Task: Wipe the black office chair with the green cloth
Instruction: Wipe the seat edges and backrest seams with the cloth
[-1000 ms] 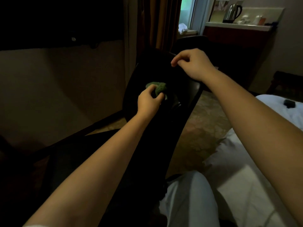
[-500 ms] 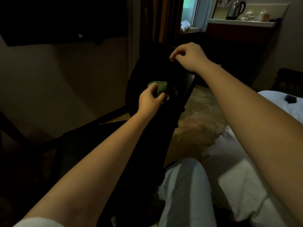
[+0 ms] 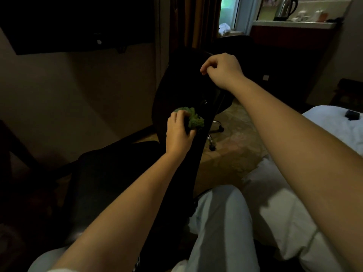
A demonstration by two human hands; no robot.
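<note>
The black office chair (image 3: 176, 89) is bounded by a wall (image 3: 78, 99) on the left and a white bed (image 3: 294, 213) on the right, with open floor (image 3: 231, 154) between chair and bed. The green cloth (image 3: 193, 119) is gripped against the backrest by the left hand (image 3: 178, 132). The right hand (image 3: 222, 69) is curled at the top edge, and it cannot be told whether it grips.

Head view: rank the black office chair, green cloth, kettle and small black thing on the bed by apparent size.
1. black office chair
2. green cloth, partly hidden by the left hand
3. kettle, nearly the cloth's size, but far off, so unsure
4. small black thing on the bed
</note>
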